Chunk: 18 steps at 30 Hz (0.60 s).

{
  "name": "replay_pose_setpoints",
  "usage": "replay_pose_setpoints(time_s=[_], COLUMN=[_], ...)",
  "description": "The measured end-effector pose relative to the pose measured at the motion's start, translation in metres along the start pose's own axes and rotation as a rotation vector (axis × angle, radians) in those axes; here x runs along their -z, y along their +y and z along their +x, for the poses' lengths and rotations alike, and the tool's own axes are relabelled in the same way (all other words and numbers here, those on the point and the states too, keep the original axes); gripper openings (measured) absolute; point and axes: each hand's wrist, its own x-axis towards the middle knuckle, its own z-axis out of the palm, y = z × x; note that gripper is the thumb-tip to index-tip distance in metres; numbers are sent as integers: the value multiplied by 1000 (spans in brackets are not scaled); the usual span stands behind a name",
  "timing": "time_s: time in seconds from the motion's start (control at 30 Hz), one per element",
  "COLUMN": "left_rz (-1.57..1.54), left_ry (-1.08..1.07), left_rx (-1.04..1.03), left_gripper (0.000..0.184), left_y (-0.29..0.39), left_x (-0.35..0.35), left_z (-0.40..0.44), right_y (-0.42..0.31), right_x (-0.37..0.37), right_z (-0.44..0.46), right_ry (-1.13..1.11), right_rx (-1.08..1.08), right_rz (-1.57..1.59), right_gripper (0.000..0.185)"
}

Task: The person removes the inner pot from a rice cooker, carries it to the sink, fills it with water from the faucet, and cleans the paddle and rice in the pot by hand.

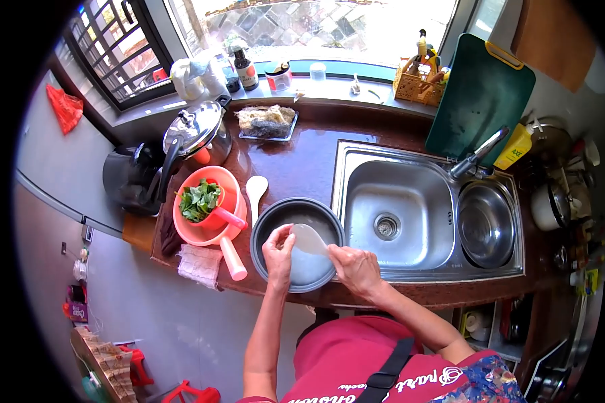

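My right hand [357,270] is closed around the handle of a pale, translucent rice paddle [309,240]. At the paddle's broad end, the fingers of my left hand [278,256] pinch its edge. Both hands are over a dark grey rice cooker pot [298,205], which stands at the counter's front edge with whitish contents in the bottom; whether these are rice, water or both I cannot tell. Beside the pot lies a white spoon [256,195]. To its left, a pink basin [202,176] holds a smaller pink strainer with green leaves [199,201].
Right of the pot is a steel sink [398,188] with a metal bowl [486,225] in its side basin. A pressure cooker [193,124] stands at the back left near a tray of scouring pads [267,123]. A green cutting board [477,97] leans behind the faucet [478,153].
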Motion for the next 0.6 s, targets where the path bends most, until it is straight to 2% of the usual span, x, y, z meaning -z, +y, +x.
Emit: replay_pose_setpoints(time_s=[0.07,0.3,0.4,0.5,0.6], left_rz=[63,180,122,93,-126], left_ry=[-41,-15,1,0,4], left_rx=[-80,-98,9,60,168], left_gripper=[19,11,6,14,21], left_y=[10,1,0,-2,5], left_x=[-4,-2,0,5,2], left_z=[-3,-1,-1,-2,-3], right_y=[1,4,6,2,-2], right_x=[-1,-5,-4,-2,-1], right_z=[0,-1,-1,-3,-6], right_ry=[-27,-73,-116,-118,-53], right_rx=[4,59,69,69,88], right_rz=[10,-23,-50,-98,-180], right_gripper=[9,7,10,15,22])
